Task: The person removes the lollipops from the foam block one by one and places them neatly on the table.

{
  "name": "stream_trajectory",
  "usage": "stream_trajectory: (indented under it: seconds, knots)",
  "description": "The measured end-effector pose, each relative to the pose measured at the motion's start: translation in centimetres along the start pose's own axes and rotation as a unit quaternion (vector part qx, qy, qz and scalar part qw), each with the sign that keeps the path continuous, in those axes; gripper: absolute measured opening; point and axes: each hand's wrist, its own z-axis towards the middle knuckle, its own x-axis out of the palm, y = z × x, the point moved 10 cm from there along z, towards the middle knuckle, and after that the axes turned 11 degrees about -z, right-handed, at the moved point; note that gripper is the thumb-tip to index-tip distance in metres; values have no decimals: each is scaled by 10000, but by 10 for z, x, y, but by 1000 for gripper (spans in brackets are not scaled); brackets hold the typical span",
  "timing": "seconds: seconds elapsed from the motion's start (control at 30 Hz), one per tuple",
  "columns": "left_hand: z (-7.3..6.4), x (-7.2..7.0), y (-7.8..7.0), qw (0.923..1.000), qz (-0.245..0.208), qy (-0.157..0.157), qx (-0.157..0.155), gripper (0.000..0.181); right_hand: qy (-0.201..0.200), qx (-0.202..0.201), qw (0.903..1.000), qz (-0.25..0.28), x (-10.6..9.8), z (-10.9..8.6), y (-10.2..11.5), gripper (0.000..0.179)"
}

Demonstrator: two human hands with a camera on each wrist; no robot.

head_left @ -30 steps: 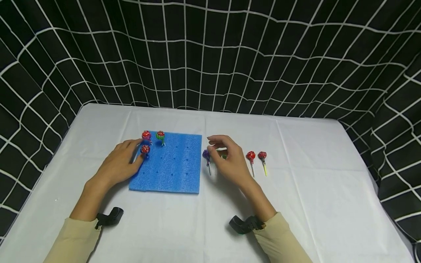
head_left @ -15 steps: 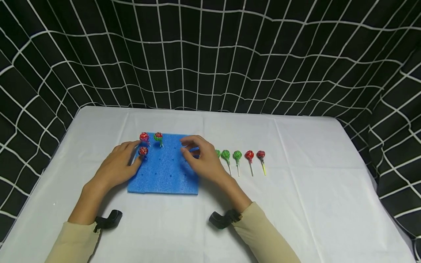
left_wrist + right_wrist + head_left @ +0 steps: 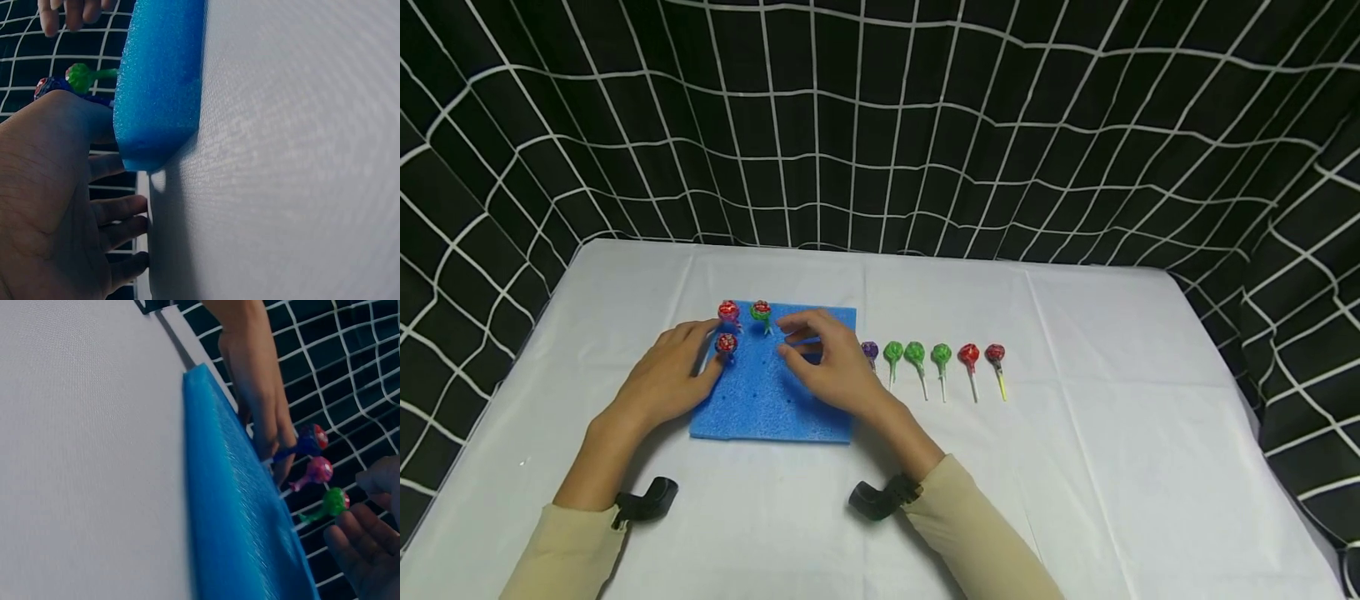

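Note:
A blue foam board lies on the table with three wrapped lollipops upright in its back left part: a pink one, a green one and a blue one with a red top. My left hand rests along the board's left edge, thumb by the blue lollipop and the other fingers spread down beside the foam. Over the board's right half hovers my right hand. Its fingers are loosely bent, thumb and forefinger apart with nothing between them, just right of the green lollipop.
Right of the board a row of lollipops lies on the white tablecloth: a purple one, three green ones, a red one and a dark red one. Small holes dot the foam. A black netted curtain stands behind.
My right hand has moved left from above the loose lollipops to over the board, uncovering the purple and green ones. My left hand stays at the board's left edge.

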Motion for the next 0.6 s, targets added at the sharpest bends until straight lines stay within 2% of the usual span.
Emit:
stream_trajectory:
  seconds: [0.37, 0.6]
  knots:
    - [0, 0, -1, 10000, -29, -6, 69, 62, 309, -31, 9995, -15, 33, 11, 4, 37]
    - [1, 0, 0, 10000, -37, 10, 71, 62, 456, 85, 9988, -133, 41, 19, 5, 38]
